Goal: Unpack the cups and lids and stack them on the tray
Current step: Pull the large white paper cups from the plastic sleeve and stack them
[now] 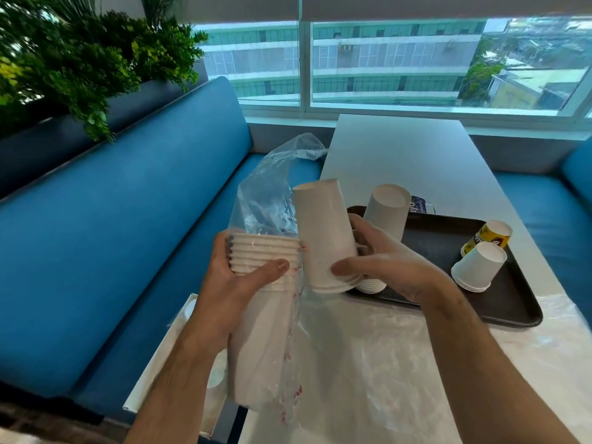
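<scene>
At the left, a nested stack of white paper cups (256, 254) is gripped near its rims by the left hand (238, 283), thumb curled across the front. It is probably held low and steady so that cups can be drawn off the top. The stack is sheathed in a clear plastic sleeve with red print (272, 193), whose loose mouth is peeled upward and whose lower part is seen hanging below the hand.

Just to the right, a short inverted stack of tall white paper cups (323, 238) is clasped by the right hand (384, 261), base up, apparently on its way to the black rectangular tray (512, 302).

On the tray are seen another inverted white cup stack (386, 216), a small white cup stack (479, 265) and a small yellow printed cup (488, 235). No lids can be made out. The tray is set on a white table (400, 149), with crumpled clear plastic sheeting (400, 363) spread in front.
</scene>
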